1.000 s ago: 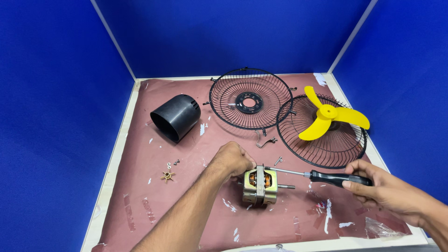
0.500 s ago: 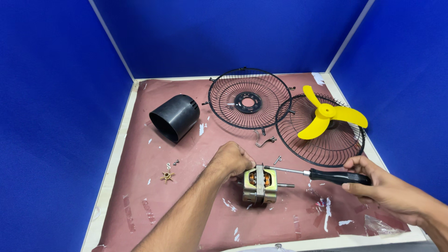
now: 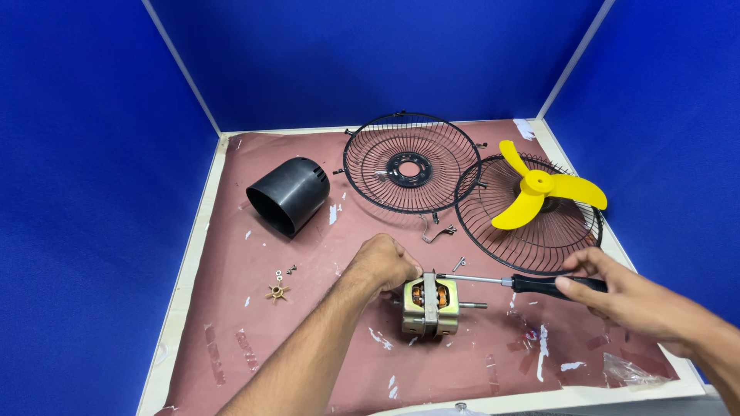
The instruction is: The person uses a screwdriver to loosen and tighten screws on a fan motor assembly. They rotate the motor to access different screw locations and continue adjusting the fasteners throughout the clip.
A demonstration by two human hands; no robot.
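Nothing had shifted; my screwdriver (image 3: 532, 283) tip stayed at the motor (image 3: 430, 305).
My left hand (image 3: 383, 264) clasped its far-left side; my right hand (image 3: 617, 293) gripped the handle.

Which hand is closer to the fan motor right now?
Left. The left hand rests against the fan motor at its upper left side. The right hand is off to the right, gripping the screwdriver whose tip reaches the motor.

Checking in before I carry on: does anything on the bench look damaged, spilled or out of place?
The brown table covering is scuffed, with white patches. Loose small screws lie left of the motor, and crumpled clear plastic at the front right corner. Nothing looks broken.
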